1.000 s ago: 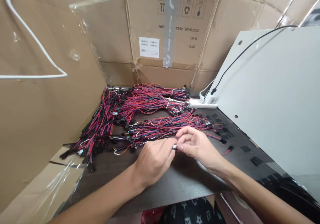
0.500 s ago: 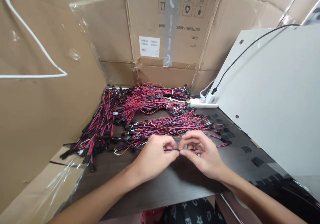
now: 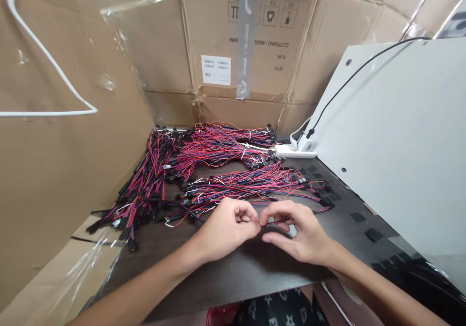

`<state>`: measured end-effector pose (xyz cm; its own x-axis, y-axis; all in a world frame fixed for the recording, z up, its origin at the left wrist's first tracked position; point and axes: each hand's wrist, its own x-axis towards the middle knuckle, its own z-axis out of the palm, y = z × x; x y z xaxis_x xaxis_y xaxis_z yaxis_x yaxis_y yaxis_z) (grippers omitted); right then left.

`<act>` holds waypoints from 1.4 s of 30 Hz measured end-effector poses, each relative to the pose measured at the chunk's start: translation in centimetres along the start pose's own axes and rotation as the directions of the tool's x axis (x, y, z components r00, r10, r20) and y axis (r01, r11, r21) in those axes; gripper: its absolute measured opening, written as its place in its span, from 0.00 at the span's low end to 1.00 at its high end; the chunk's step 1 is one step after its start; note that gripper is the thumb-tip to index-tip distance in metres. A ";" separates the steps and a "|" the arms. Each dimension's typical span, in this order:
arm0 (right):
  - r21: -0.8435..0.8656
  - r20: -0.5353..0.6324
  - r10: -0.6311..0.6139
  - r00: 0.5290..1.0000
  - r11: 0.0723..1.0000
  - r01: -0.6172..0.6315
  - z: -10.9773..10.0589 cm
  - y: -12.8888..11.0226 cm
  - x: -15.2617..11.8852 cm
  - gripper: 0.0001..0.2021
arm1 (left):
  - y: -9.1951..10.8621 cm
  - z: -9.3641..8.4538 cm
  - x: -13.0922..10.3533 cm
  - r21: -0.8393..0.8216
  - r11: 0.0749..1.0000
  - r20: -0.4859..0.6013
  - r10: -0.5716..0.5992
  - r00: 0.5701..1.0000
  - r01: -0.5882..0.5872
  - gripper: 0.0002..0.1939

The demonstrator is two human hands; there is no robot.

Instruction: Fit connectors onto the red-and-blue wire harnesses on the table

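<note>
Wire, thin, dark with a reddish strand, sits between the two hands over the near part of the dark tabletop. Left hand: thumb and forefinger pinched on the wire's end. Right hand: thumb parted from forefinger, wire running in behind the fingers; can't tell if those fingers grip it. Front harness bundle, red and dark wires, lies just beyond the hands. Rear harness pile behind that, left harness pile along the cardboard side wall. White power strip at back right, by the white panel, plugs in.
</note>
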<state>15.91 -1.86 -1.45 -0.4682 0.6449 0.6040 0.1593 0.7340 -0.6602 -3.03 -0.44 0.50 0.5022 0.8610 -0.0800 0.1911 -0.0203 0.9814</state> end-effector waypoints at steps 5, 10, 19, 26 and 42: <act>0.024 -0.032 0.076 0.997 0.997 -0.076 -0.1 -0.5 0.2 0.08 | -0.4 0.3 0.0 0.092 0.995 -0.070 0.040 0.997 -0.034 0.04; -0.189 -0.008 -0.043 0.999 0.981 0.040 -0.1 -0.2 1.0 0.03 | 0.0 0.3 -0.2 0.237 0.964 -0.091 0.150 0.985 -0.125 0.05; -0.682 0.318 -0.187 0.930 0.636 0.361 -0.5 0.5 0.5 0.15 | -0.7 -0.1 -0.2 0.566 0.714 0.007 0.495 0.869 -0.411 0.11; -0.686 0.388 -0.210 0.897 0.585 0.434 -0.4 0.4 0.8 0.20 | -1.6 -0.5 -0.4 0.769 0.433 0.212 0.520 0.827 -0.470 0.13; -0.542 0.310 0.221 0.925 0.840 -0.019 -9.1 2.0 -2.6 0.23 | -0.6 -1.8 -0.3 0.777 0.526 0.158 0.369 0.916 -0.346 0.11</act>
<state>25.32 -0.13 -0.25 -0.6668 0.6930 0.2741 0.6143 0.7194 -0.3242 -4.81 0.26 0.24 0.6634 0.7012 0.2613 0.5822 -0.7030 0.4083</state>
